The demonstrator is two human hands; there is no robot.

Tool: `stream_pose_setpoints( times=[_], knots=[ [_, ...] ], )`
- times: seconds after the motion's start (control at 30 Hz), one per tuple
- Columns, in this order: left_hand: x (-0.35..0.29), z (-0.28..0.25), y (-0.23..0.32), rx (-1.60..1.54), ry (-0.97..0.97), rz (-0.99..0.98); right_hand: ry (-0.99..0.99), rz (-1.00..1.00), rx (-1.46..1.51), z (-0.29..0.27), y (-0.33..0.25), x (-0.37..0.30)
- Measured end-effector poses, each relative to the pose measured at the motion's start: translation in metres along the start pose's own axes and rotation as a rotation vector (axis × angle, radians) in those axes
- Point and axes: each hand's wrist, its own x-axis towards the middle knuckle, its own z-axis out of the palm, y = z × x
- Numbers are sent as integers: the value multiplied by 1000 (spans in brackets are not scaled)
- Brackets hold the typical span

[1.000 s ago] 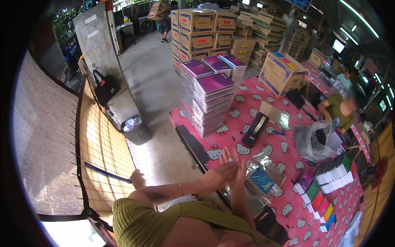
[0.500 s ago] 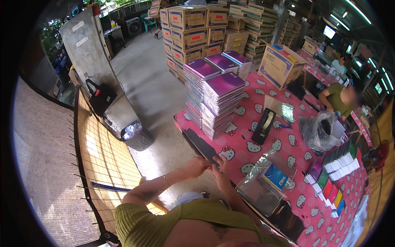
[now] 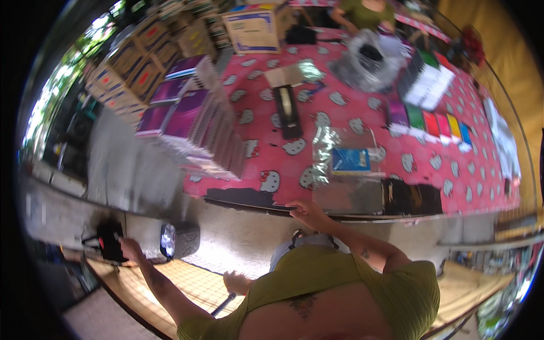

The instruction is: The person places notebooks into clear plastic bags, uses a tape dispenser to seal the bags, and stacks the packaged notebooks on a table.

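My left hand (image 3: 131, 249) reaches out to the left, beside a black bag (image 3: 110, 241). It is smeared by motion, so its fingers do not show clearly. My right hand (image 3: 307, 214) is at the table's near edge, finger and thumb drawn together around something too small to make out. Just beyond it on the table lie clear plastic sleeves (image 3: 324, 156) and a blue spiral notebook (image 3: 350, 160). Left of these stand tall stacks of purple spiral notebooks (image 3: 195, 122). A black tape dispenser (image 3: 288, 112) lies farther back.
The table's pink patterned cover (image 3: 340, 116) carries fanned colored notebooks (image 3: 430, 124) and a plastic bag (image 3: 368, 62). A carton (image 3: 252, 31) stands at the back, near another person (image 3: 365, 11). A bin (image 3: 184, 241) is on the floor. A hand-like shape (image 3: 237, 282) is by a dark bar.
My hands, earlier together at the table edge, are now apart: the left has swung out toward the black bag, the right stays by the edge. The whole view has turned toward the table.
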Motion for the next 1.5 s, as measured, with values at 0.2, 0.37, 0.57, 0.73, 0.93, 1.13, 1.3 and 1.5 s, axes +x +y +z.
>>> stream_pose_setpoints(
  times=[0.2, 0.37, 0.57, 0.73, 0.93, 1.13, 1.3, 1.5],
  knots=[
    [-176, 36, 170, -539, 672, 1042, 359, -156, -473, -96, -34, -27],
    [-509, -9, 264, -214, -768, 1652, 454, -234, -770, -219, -25, 24],
    [-660, 7, 362, -905, -6, 1999, -55, 181, -632, -307, 52, 42],
    [-643, -21, 378, -850, -64, 2084, -130, 199, -234, -342, 16, 29],
    [-617, 3, 405, -1179, -794, 1452, -209, 253, 254, -345, -18, 5],
    [-625, 20, 406, -1225, -932, 1428, 98, -40, 181, -277, 17, -29],
    [-627, 24, 419, -1236, -1413, 1201, 230, -109, 28, -272, 40, -14],
    [-542, -20, 444, -1273, -856, 1135, 376, -661, -703, -280, -45, -27]
  ],
)
